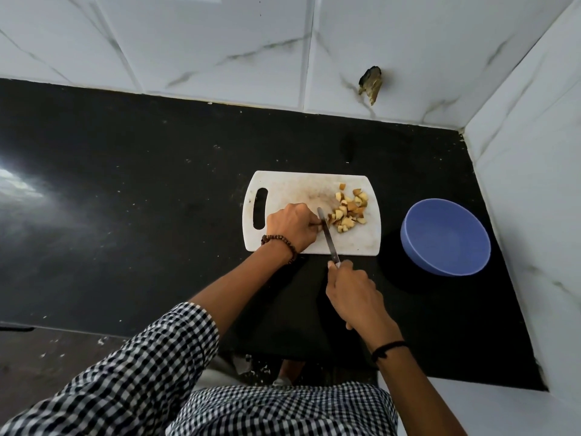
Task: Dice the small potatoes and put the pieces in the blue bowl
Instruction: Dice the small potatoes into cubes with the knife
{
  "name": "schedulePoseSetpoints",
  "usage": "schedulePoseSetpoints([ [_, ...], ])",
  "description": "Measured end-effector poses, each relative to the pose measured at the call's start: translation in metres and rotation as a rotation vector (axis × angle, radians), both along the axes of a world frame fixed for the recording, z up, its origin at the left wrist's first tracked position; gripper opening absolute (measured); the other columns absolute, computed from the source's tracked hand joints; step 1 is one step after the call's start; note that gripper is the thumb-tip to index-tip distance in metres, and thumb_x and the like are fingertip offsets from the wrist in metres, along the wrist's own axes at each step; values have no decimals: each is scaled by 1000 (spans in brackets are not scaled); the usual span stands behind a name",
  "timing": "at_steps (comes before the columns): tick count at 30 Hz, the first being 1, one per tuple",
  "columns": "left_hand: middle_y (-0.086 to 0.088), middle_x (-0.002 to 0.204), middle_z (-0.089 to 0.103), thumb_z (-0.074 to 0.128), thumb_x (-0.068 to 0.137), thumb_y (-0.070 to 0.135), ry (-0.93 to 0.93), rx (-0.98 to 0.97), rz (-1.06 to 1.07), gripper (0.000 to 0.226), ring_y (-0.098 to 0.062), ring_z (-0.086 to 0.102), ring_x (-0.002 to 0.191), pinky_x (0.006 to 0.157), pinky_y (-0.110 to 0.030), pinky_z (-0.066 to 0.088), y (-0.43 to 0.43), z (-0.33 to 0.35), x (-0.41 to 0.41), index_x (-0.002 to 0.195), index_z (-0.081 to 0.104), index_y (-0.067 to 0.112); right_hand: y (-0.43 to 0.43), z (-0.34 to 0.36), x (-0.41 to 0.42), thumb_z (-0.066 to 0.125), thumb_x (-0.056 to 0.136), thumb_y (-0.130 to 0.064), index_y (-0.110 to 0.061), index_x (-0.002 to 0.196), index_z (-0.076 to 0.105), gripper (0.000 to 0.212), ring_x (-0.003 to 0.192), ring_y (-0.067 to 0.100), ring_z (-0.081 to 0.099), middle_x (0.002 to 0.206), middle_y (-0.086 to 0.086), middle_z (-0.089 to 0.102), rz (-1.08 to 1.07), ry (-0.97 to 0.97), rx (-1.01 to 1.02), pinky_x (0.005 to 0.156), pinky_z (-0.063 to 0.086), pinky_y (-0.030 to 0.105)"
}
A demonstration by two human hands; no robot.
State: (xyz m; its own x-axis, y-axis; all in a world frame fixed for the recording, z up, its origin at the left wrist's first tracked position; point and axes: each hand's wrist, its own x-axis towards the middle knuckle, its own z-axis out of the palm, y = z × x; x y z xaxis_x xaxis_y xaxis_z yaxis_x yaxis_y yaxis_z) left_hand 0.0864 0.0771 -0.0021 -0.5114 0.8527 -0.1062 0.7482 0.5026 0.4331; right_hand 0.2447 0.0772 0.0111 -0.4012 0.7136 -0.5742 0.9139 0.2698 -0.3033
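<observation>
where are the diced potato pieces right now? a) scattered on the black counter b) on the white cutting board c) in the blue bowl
b: the potato pieces lie heaped on the white cutting board, and the blue bowl beside it shows only its bare inside.

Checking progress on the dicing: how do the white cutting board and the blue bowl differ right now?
The cutting board is flat, white and rectangular; the blue bowl is round and deep. The cutting board carries the diced potato pieces; the blue bowl looks empty. The left hand and the knife are at the cutting board; nothing touches the blue bowl. Both sit on the black counter.
</observation>
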Motion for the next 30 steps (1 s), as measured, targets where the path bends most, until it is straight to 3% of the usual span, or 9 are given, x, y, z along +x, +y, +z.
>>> schedulePoseSetpoints([
  [6,10,99,69,65,88,37,-37,30,17,18,-12,60,84,57,-23,40,0,-1,0,102,73,30,-9,12,29,23,108,-47,-23,106,44,32,83,15,62,93,0,57,16,-41,-39,81,59,40],
  [12,8,98,67,65,87,35,12,12,22,11,-15,63,84,65,-30,52,3,-2,-1,95,70,30,-4,23,47,28,106,-52,-23,96,54,41,73,11,61,87,0,62,-21,-22,-52,68,53,31],
  [17,4,113,54,60,89,32,8,49,-130,27,-17,59,90,64,-29,48,6,-4,-1,115,59,28,0,25,48,30,106,-54,-22,93,55,42,69,14,63,83,3,63,-126,99,-49,57,47,27],
  [20,4,115,53,58,90,36,58,-3,-216,30,-18,59,93,63,-28,44,7,-4,-1,119,61,29,2,24,46,31,105,-54,-22,92,55,42,70,17,66,83,5,64,-176,143,-55,63,57,35],
  [23,4,111,57,62,89,37,89,0,-187,23,-19,61,92,63,-29,46,8,-4,-2,109,66,25,3,22,43,31,105,-54,-23,95,56,41,73,18,66,85,5,65,-185,172,-53,72,60,39],
  [26,6,102,59,64,87,43,122,5,-151,22,-16,60,87,58,-27,37,3,-3,-6,97,68,24,3,19,40,32,105,-55,-25,96,56,40,71,17,65,83,5,65,-178,205,-49,73,61,42],
  [30,9,98,61,63,88,43,142,-2,-123,20,-15,61,86,58,-27,38,-5,-6,-12,95,71,27,-1,12,30,30,103,-59,-26,93,54,41,75,21,64,87,7,64,-180,242,-69,69,61,44],
])
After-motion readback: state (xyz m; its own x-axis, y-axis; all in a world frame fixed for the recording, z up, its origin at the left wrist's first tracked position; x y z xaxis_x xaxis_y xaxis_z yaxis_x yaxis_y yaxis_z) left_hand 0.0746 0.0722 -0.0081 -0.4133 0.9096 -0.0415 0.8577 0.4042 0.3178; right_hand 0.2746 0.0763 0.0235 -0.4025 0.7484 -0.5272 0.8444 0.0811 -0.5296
